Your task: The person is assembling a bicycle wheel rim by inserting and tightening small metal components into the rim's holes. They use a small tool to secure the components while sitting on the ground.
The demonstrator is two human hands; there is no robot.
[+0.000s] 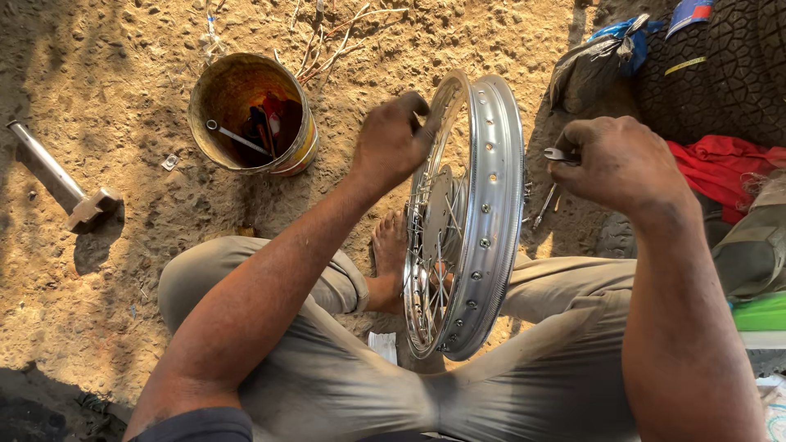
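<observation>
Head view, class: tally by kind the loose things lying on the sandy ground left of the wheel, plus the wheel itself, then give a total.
Spoked wheel rim, steadied by the left hand: 1
Round tin with tools inside: 1
Hammer: 1
Small metal plate: 1
Total: 4
The right hand has its grip on a small metal tool, not counted.

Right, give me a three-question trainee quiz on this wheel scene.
1. True or false: the left hand grips the wheel rim.
2. What does the right hand hold? A) small metal tool B) hammer C) red cloth
3. Where does the bucket stand relative to the wheel rim?

Key: 1 true. 2 A. 3 On the sandy ground, on the left hand's side of the wheel rim, apart from it.
</observation>
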